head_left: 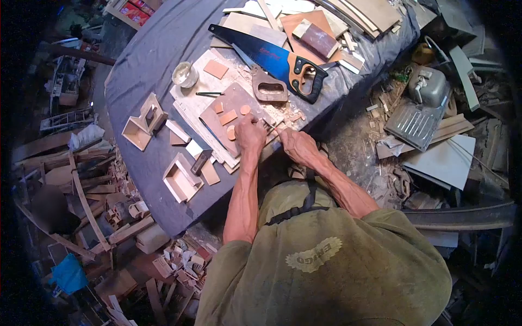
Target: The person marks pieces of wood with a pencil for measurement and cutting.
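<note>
Both my hands meet close together over the near edge of a brown board (239, 96) that lies on a stack of light panels. My left hand (252, 134) is closed, its fingertips near small wooden pieces, among them a round disc (245, 110) and a flat block (228, 117). My right hand (298, 146) is closed around a thin, stick-like piece (273, 128) pointing toward the left hand; whether it is a tool I cannot tell. Just beyond the hands lies a handsaw with a wooden handle (270, 89), amid sawdust and chips.
A handsaw with an orange and black handle (266, 54) lies farther back. At left on the cloth-covered table (147, 60) stand a jar (185, 75), a pencil (209, 94) and small wooden boxes (182, 176). Scrap wood and a metal sink (421, 117) crowd the floor.
</note>
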`<action>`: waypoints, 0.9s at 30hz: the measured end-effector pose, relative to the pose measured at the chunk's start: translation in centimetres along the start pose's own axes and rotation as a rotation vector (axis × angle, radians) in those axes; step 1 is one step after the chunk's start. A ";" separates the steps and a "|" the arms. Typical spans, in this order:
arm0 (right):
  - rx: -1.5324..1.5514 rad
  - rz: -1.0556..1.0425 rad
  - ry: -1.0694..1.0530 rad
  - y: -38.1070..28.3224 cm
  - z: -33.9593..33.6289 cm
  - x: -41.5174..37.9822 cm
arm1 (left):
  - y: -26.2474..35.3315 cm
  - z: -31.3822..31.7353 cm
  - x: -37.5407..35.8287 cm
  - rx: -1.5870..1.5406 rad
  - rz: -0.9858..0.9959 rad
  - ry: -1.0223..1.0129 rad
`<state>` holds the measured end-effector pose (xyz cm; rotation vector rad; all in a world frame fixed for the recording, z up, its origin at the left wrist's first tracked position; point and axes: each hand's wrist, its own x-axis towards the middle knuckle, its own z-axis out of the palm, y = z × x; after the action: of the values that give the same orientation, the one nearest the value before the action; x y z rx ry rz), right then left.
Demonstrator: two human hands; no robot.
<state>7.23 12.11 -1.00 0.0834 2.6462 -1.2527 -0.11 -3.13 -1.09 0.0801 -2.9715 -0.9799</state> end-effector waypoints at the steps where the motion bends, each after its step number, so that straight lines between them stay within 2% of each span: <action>1: -0.004 0.018 -0.007 -0.1 0.0 0.2 | -0.1 0.1 0.1 0.003 0.013 -0.005; 4: -0.018 0.042 -0.011 -0.4 0.2 0.7 | -0.4 0.3 0.1 0.011 0.054 0.005; 6: -0.026 0.011 0.011 0.4 1.4 1.5 | -0.5 0.4 -0.1 0.017 0.087 0.055; 9: 0.053 -0.087 -0.011 1.1 1.5 1.7 | -0.2 -0.3 -0.1 0.047 0.116 0.014; 11: 0.414 0.075 -0.163 1.5 1.1 2.1 | 0.0 -0.5 -0.8 0.060 0.145 0.000; 12: 0.769 0.419 -0.317 0.6 -0.1 1.6 | 0.3 -0.8 -1.0 0.068 0.161 -0.009; 15: 0.889 0.388 -0.269 0.5 -0.1 0.8 | 1.1 -1.5 -1.6 0.103 0.194 -0.064; 16: 0.780 0.416 -0.196 0.1 -0.2 0.5 | 1.1 -1.6 -1.7 0.082 0.204 -0.042; 20: 0.507 0.280 -0.168 0.2 -1.1 -0.2 | 0.4 -0.5 -1.5 0.042 0.218 -0.005; 23: 0.156 -0.214 0.064 1.3 0.2 -0.2 | 0.4 -0.9 -1.6 0.030 0.209 0.008; 27: 0.030 -0.103 0.058 1.7 0.9 0.4 | 0.6 -1.2 -2.0 0.070 0.288 0.071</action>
<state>7.28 12.49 -2.93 -0.0121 2.7129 -1.3411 1.87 -3.30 0.23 -0.2970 -2.8441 -0.8193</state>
